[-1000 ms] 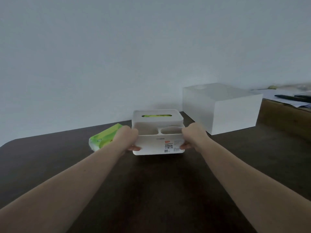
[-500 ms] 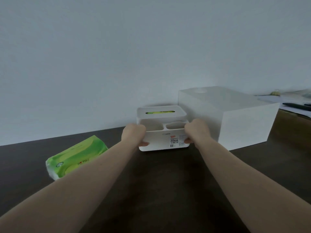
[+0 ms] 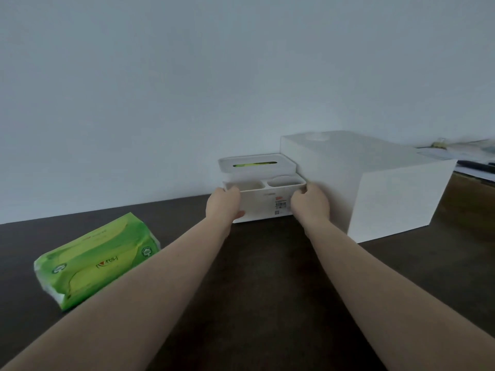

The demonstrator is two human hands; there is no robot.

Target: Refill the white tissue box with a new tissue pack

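The white tissue box (image 3: 263,203) stands on the dark table near the wall, with two open compartments at its front and a slotted lid at the back; green shows through the slot. My left hand (image 3: 223,206) grips its left front corner and my right hand (image 3: 310,206) grips its right front corner. A green tissue pack (image 3: 97,259) lies on the table at the left, apart from both hands.
A large white rectangular box (image 3: 375,188) stands right beside the tissue box on its right. Behind it, a wooden surface (image 3: 471,194) carries papers and dark pens. The dark table (image 3: 257,285) stretches toward me; a plain wall is close behind.
Both hands have stayed on the tissue box, which now sits farther from me, close beside the large white box. The green pack now shows well to the left of the box.
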